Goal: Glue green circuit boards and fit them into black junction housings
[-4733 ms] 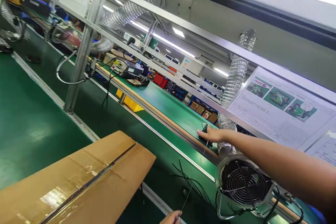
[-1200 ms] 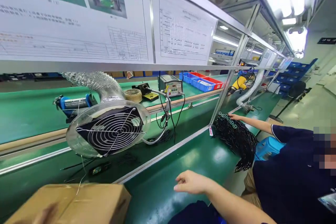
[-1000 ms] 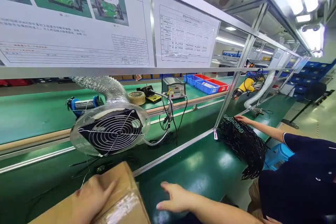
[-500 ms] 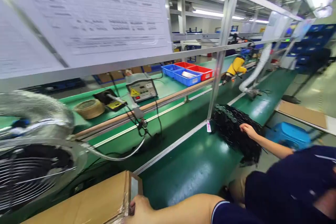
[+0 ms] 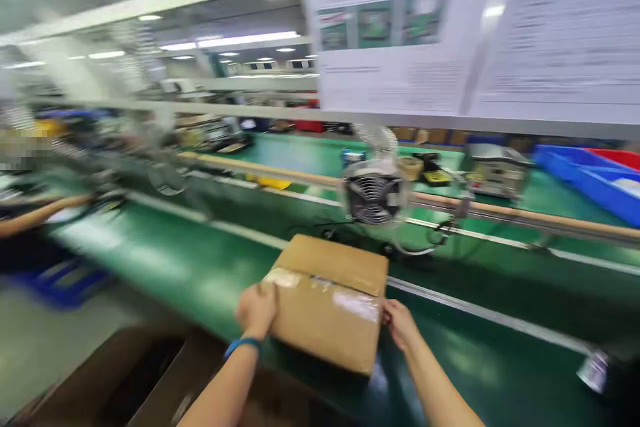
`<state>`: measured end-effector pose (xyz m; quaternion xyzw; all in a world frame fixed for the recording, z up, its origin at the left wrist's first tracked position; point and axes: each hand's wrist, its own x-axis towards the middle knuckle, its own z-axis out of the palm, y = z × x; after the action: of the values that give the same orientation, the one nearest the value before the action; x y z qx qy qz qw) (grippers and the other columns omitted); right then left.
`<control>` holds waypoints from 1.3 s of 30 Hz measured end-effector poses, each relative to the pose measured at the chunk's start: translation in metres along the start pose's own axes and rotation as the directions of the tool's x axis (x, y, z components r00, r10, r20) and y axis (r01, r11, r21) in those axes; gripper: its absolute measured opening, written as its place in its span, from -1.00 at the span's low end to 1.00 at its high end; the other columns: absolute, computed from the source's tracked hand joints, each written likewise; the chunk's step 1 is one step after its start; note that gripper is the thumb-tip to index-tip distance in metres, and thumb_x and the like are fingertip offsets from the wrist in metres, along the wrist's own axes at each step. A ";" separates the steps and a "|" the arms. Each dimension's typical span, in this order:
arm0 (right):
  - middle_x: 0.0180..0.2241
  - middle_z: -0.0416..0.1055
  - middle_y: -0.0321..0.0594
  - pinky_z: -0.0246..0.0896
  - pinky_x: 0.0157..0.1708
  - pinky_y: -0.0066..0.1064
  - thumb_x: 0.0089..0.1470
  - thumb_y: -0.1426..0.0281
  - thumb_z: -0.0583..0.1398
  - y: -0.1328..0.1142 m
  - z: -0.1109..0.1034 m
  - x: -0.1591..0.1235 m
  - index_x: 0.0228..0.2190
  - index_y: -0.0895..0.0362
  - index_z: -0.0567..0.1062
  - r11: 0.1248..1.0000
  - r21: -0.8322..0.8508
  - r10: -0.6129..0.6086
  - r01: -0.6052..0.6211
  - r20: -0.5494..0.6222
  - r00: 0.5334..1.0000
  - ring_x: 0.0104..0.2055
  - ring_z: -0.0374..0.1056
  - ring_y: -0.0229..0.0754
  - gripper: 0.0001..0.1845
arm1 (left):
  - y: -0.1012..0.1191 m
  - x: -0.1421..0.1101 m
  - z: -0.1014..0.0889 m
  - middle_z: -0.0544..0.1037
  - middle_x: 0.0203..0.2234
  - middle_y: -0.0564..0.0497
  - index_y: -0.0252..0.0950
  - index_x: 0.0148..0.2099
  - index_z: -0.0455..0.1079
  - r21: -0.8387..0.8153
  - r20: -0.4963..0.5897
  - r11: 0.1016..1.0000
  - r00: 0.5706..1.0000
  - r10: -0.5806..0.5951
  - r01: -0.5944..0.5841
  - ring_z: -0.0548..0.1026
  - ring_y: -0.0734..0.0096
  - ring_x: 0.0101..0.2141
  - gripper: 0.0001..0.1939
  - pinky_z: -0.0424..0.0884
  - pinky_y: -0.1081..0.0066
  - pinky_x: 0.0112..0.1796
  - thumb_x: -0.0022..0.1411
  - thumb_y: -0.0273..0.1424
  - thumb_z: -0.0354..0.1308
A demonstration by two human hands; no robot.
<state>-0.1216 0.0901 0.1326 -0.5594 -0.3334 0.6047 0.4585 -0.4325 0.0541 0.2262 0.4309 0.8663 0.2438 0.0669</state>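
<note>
A brown cardboard box point(image 5: 323, 330) with clear tape and a whitish label rests at a slant on the green work surface point(image 5: 460, 360). My left hand point(image 5: 257, 309), with a blue band at the wrist, is closed on the box's left side near a pale patch of tape. At the right side, my right hand point(image 5: 397, 321) grips the box edge, its fingertips partly out of sight. Motion blurs the picture somewhat.
Behind the box stand a round fan point(image 5: 375, 193) with a duct, a soldering station point(image 5: 497, 170) and blue trays point(image 5: 590, 177). Printed sheets point(image 5: 400, 80) hang overhead. Another person's arm point(image 5: 45, 213) reaches in at left. Open cartons point(image 5: 125, 380) sit below the bench edge.
The view has swung left, away from the co-worker with black cables. The box, earlier at the lower left with only my right hand visible on it, is now central between both hands.
</note>
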 end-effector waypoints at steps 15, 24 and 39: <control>0.19 0.29 0.29 0.17 0.12 0.09 0.10 0.04 0.10 0.089 0.106 -0.131 0.25 0.36 0.25 0.614 -0.789 -0.492 -0.013 -0.396 0.775 0.18 0.26 0.37 -0.15 | -0.300 0.016 0.019 0.53 0.06 -0.17 -0.29 0.11 0.36 -0.578 0.312 0.805 0.947 0.070 0.131 0.50 0.27 0.04 -0.53 0.38 0.30 0.06 0.31 -0.09 0.06; 0.06 0.39 0.33 0.18 0.08 0.22 0.12 0.13 0.11 0.113 0.137 -0.144 0.12 0.28 0.42 0.512 -0.859 -0.731 0.020 -0.423 0.536 0.16 0.28 0.44 -0.36 | -0.484 -0.024 -0.018 0.55 -0.52 -0.02 -0.27 -0.42 0.36 -0.269 0.500 0.887 0.842 -0.203 0.374 0.55 0.19 -0.40 -0.67 0.45 0.26 -0.29 0.03 -0.09 0.22; -0.17 0.57 -0.07 0.49 -0.12 -0.19 0.24 0.34 0.17 0.112 0.391 -0.155 -0.07 0.09 0.50 0.294 -0.608 -0.548 0.738 0.525 0.651 -0.15 0.54 -0.02 -0.76 | -0.565 0.191 -0.028 0.58 -0.20 -0.16 -0.39 0.07 0.34 -0.064 0.144 0.974 0.968 -0.207 0.218 0.52 0.19 -0.15 -0.56 0.39 0.31 -0.07 0.31 -0.19 -0.05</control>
<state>-0.5338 -0.0509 0.1466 -0.4456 -0.8050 0.2123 0.3291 -0.9629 -0.0953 -0.0025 0.3483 0.8905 0.2393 0.1687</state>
